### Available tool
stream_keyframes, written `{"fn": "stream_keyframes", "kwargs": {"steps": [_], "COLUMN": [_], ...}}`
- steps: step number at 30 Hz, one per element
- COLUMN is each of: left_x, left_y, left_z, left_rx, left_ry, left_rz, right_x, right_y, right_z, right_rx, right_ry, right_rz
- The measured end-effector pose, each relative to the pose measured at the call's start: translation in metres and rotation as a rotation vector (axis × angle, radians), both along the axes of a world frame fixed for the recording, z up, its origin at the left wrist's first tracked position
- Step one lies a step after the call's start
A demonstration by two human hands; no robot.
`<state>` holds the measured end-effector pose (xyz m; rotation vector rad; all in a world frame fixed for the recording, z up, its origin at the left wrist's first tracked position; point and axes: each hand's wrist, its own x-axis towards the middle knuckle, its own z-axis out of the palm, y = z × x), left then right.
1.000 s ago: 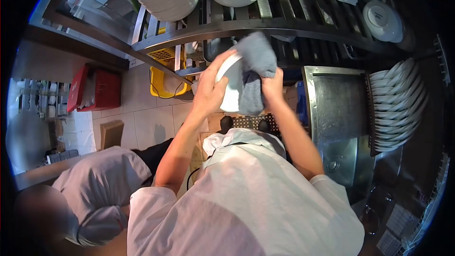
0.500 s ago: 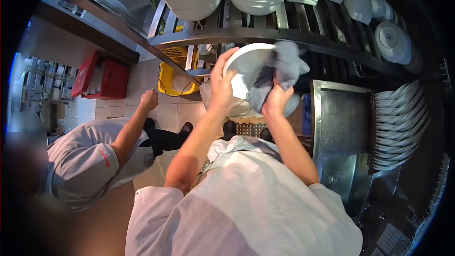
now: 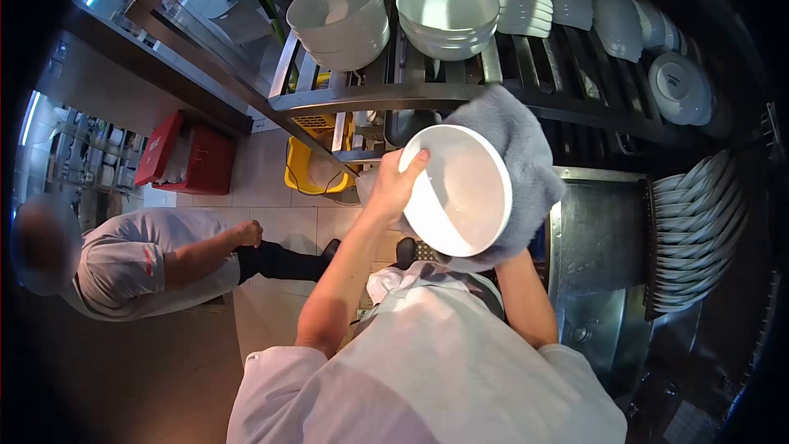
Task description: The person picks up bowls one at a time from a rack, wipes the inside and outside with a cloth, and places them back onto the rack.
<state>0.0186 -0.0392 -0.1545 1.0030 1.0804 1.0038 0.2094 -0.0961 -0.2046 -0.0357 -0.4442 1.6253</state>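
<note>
White bowl (image 3: pixel 462 189) gripped at rim by left hand (image 3: pixel 396 189) | right hand (image 3: pixel 508 259) mostly hidden by grey cloth (image 3: pixel 526 152) behind it | stacked bowls (image 3: pixel 339 29) kept on slatted shelf (image 3: pixel 386 99) | plates (image 3: pixel 694 234) racked

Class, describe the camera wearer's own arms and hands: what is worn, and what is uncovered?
The left sleeve and right sleeve are loose, whitish and short, ending well above the wrists; both forearms are bare. The left hand wears no glove, and no watch or bracelet shows at its wrist. The right hand is hidden, so its covering cannot be judged.
</note>
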Motion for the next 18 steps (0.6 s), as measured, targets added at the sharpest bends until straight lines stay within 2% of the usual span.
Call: {"fn": "stream_keyframes", "kwargs": {"steps": [1,2,3,5,6,7,9,11,13,14,15,17,18], "left_x": [0.008,0.02,0.022,0.024,0.021,0.015,0.003,-0.019,-0.043,-0.05,-0.076,-0.098,-0.115], "left_y": [-0.001,-0.001,0.001,0.013,0.018,0.023,0.027,0.04,0.07,0.081,0.108,0.139,0.163], "left_z": [0.005,0.013,0.011,-0.003,-0.008,-0.01,0.015,0.052,0.085,0.111,0.119,0.156,0.162], "left_rx": [0.061,0.151,0.154,0.291,0.464,0.475,0.631,0.74,0.96,1.031,1.108,0.992,0.834], "left_ry": [0.058,-0.02,-0.021,0.115,0.229,0.233,0.368,0.569,0.599,0.509,0.574,0.615,0.568], "left_rz": [-0.049,0.072,0.067,0.246,0.314,0.354,0.43,0.41,0.492,0.513,0.512,0.518,0.49], "right_x": [-0.003,-0.01,-0.021,-0.043,-0.052,-0.056,-0.057,-0.051,-0.042,-0.034,-0.03,-0.036,-0.043], "right_y": [0.005,0.009,0.007,-0.008,-0.017,-0.025,-0.037,-0.041,-0.039,-0.039,-0.037,-0.039,-0.039], "right_z": [-0.001,-0.005,-0.01,-0.019,-0.02,-0.02,-0.02,-0.017,-0.007,0.006,0.014,0.016,0.01], "right_rx": [-0.061,-0.131,-0.19,-0.26,-0.284,-0.3,-0.316,-0.3,-0.247,-0.197,-0.163,-0.211,-0.241], "right_ry": [-0.038,-0.07,-0.088,-0.061,-0.039,-0.023,-0.012,-0.01,-0.005,-0.002,0.009,0.031,0.051], "right_rz": [0.015,0.047,0.081,0.157,0.189,0.21,0.239,0.254,0.268,0.278,0.287,0.294,0.296]}}
